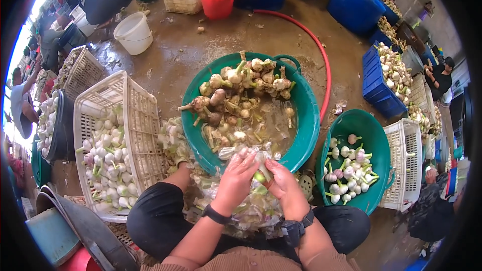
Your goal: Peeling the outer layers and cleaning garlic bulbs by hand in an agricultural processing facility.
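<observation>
Here we go, left grip [235, 175] and right grip [283, 183] clasping the garlic [262, 168], lower centre of the frame above loose skins [240, 217], where steady, light thumbs should peel cleanly.

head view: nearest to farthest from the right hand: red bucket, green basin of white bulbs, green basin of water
1. Green basin of water: just beyond the right hand
2. Green basin of white bulbs: to the right
3. Red bucket: far ahead, toward the left
</observation>
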